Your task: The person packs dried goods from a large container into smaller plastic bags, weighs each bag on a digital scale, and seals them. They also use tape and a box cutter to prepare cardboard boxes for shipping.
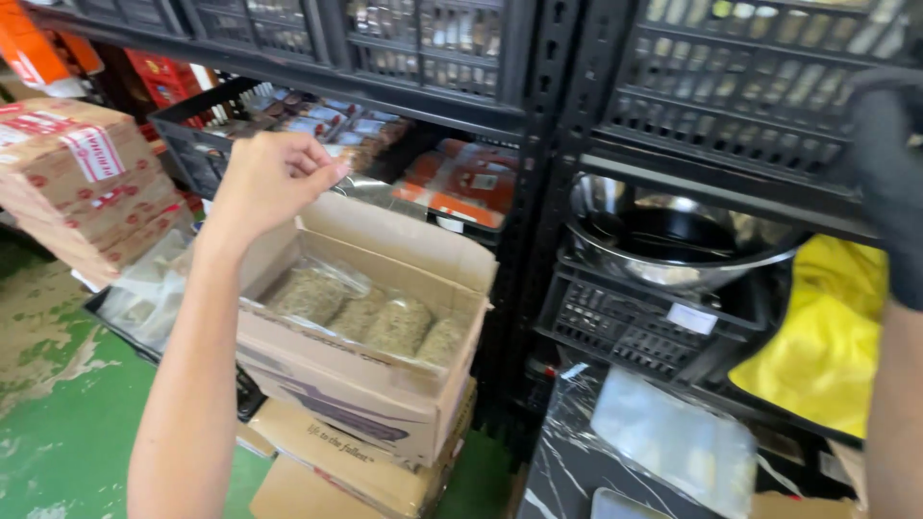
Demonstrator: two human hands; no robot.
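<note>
The bare left hand (272, 178) is being held loosely curled, fingertips pinched together on nothing visible, above an open cardboard box (370, 317) in which clear bags of greenish dried matter (361, 312) are being kept. The right hand (889, 163) (black-gloved, at the frame's edge) is being raised against a black crate (750, 82) on the shelving; its grip cannot be told, being partly cut off.
</note>
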